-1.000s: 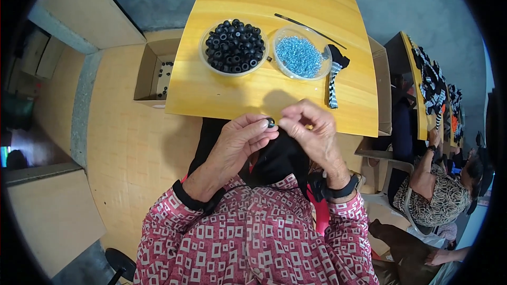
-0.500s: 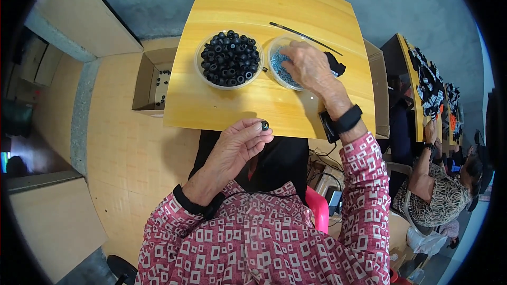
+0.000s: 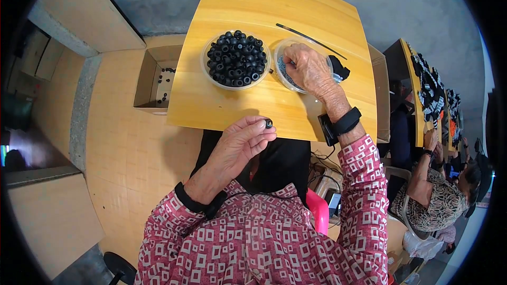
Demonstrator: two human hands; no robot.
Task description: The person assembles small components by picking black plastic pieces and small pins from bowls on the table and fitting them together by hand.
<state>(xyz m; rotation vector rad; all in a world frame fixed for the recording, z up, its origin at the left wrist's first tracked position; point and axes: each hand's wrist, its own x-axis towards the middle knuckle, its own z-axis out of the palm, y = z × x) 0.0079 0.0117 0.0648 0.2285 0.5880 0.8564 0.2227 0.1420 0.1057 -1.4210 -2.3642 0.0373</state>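
At the table's near edge, my left hand [image 3: 232, 142] pinches a small round black cap [image 3: 269, 123] between thumb and forefinger, its hollow end showing. My right hand [image 3: 310, 73] reaches into a clear round tub [image 3: 302, 91] of tiny blue-grey metallic pieces [image 3: 287, 77]. Its fingers are bent and drawn together among them; what they grip, if anything, is hidden. Left of that tub stands another clear tub [image 3: 204, 72], heaped with black caps [image 3: 236, 58] like the one in my left hand.
A thin black rod [image 3: 310, 41] and a crumpled black cloth [image 3: 339, 67] lie on the wooden table [image 3: 248, 5]. A cardboard box [image 3: 150, 82] with a few black caps stands at the left, another box [image 3: 380, 95] at the right. A person [image 3: 435, 195] works at a table further right.
My right hand's fingers have drawn closer together and dipped into the tub of metallic pieces. My left hand keeps holding the black cap, turned slightly. The whole view has shifted a little.
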